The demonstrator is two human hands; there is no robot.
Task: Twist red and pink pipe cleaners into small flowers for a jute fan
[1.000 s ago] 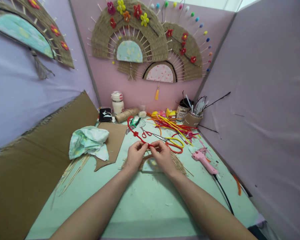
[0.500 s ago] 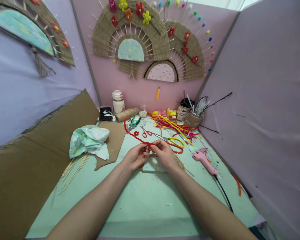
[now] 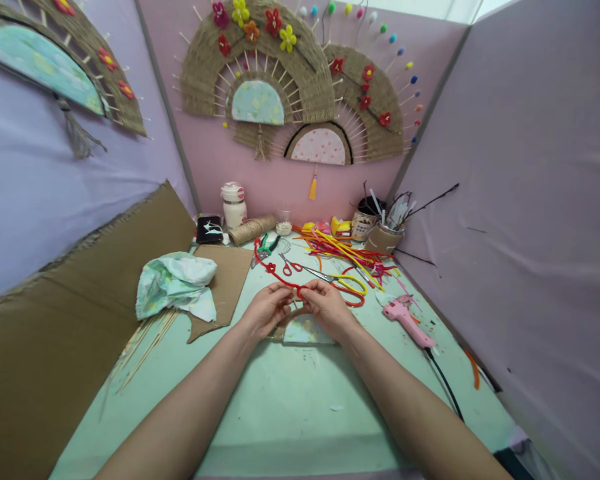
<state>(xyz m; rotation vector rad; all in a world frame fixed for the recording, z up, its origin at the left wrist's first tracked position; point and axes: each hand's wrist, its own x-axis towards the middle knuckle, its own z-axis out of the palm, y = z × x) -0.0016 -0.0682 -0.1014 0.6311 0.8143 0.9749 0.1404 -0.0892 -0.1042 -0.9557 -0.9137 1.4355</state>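
Between my fingertips is a red pipe cleaner (image 3: pixel 283 279), bent into a small shape at its near end, with a long free tail curving up and away to the left. My left hand (image 3: pixel 269 309) pinches it from one side and my right hand (image 3: pixel 329 307) from the other. Below both hands lies a half-round fan base (image 3: pixel 309 329) covered in pale green patterned cloth, partly hidden by my hands. A small red flower (image 3: pixel 271 267) rests beyond the tail, close to red-handled scissors (image 3: pixel 291 267) and green-handled pliers (image 3: pixel 267 248).
Large yellow-handled scissors (image 3: pixel 347 283) lie beyond my right hand, before a pile of coloured pipe cleaners (image 3: pixel 353 250). A pink glue gun (image 3: pixel 409 323) with a black cord is at right. Crumpled cloth (image 3: pixel 173 283), thin sticks (image 3: pixel 147 340) and cardboard (image 3: pixel 225 280) are at left.
The tail of the red pipe cleaner has swung slightly to the right and now passes by the small flower. My hands have shifted slightly apart, still pinching it. The whole view has drifted a little.
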